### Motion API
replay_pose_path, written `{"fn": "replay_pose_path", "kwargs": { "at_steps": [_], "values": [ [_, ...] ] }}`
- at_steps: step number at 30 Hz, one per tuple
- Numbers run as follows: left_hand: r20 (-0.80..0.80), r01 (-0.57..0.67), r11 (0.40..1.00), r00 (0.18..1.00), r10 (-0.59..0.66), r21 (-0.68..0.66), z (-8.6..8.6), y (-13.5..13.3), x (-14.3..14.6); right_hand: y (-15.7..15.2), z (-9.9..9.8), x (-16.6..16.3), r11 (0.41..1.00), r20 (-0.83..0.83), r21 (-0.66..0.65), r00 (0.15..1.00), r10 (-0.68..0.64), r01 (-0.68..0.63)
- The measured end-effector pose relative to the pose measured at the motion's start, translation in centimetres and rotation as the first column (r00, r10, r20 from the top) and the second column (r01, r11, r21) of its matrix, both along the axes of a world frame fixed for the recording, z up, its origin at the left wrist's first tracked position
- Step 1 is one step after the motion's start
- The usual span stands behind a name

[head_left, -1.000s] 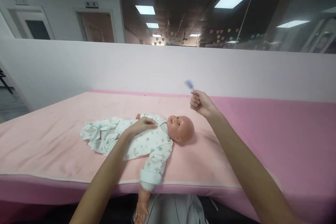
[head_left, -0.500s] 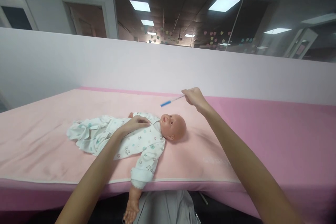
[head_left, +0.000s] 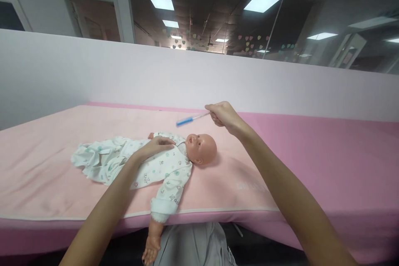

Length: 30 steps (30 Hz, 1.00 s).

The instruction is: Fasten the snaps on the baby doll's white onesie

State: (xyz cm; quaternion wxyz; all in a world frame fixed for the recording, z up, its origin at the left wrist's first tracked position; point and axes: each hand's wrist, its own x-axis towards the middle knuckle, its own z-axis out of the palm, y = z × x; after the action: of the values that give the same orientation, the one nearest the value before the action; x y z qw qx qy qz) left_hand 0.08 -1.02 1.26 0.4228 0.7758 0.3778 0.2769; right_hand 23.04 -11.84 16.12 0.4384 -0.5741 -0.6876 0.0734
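The stick (head_left: 188, 120) juts left from our right hand (head_left: 223, 116), which pinches its thin end, fitting for something likely light and stiff. Our left hand (head_left: 157, 146) rests relaxed on the doll (head_left: 163, 165).

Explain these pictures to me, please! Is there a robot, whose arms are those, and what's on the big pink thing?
There's no robot here. Those are a person's own bare arms, seen from a camera worn on their head that looks forward and down. That's why you see grey clothing at the bottom, probably the person's lap.

The padded pink surface has a peach cloth spread over part of it. On the cloth lies a baby doll in white printed clothes, face up, with one arm hanging over the near edge.

The left hand rests on the doll's chest. The right hand holds a thin stick with a blue end.
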Motion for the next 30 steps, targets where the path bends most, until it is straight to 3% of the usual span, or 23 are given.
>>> {"fn": "replay_pose_path", "kwargs": {
  "at_steps": [5, 11, 15, 18, 21, 24, 27, 30],
  "values": [
    [0.012, 0.011, 1.000, 1.000, -0.011, -0.016, 0.0, -0.1, 0.0, -0.8, 0.5, -1.1, 0.995, -0.049, -0.039, 0.995, 0.088, -0.090],
    [0.027, 0.041, 0.999, 0.999, -0.041, -0.020, -0.1, 0.2, 0.0, -0.6, -0.2, -1.3, 0.984, -0.127, -0.108, 0.983, 0.129, -0.143],
    [0.019, 0.085, 0.996, 0.996, -0.085, 0.001, -0.4, 0.4, -0.1, 0.0, -1.0, -0.7, 0.990, -0.108, -0.110, 0.991, 0.076, -0.088],
    [0.039, 0.134, 0.991, 0.990, -0.134, 0.012, -0.4, 0.4, -0.1, -0.5, -2.2, 0.1, 1.000, -0.018, -0.015, 1.000, 0.017, -0.017],
    [0.056, 0.158, 0.987, 0.986, -0.159, 0.022, -0.1, 0.1, -0.2, -2.3, -4.8, 0.9, 0.989, 0.121, 0.140, 0.991, -0.058, 0.041],
    [0.043, 0.134, 0.991, 0.990, -0.134, 0.019, 0.2, -0.2, -0.2, -4.7, -8.8, 1.7, 0.902, 0.332, 0.422, 0.909, -0.253, 0.097],
    [0.035, 0.077, 0.997, 0.996, -0.077, 0.002, 0.2, 0.0, -0.2, -6.4, -12.8, 2.0, 0.798, 0.495, 0.601, 0.803, -0.332, -0.041],
    [0.045, -0.017, 1.000, 0.999, 0.016, 0.014, 0.1, 0.2, -0.3, -7.2, -15.9, 1.8, 0.766, 0.607, 0.618, 0.727, -0.321, -0.177]
  ]
}}
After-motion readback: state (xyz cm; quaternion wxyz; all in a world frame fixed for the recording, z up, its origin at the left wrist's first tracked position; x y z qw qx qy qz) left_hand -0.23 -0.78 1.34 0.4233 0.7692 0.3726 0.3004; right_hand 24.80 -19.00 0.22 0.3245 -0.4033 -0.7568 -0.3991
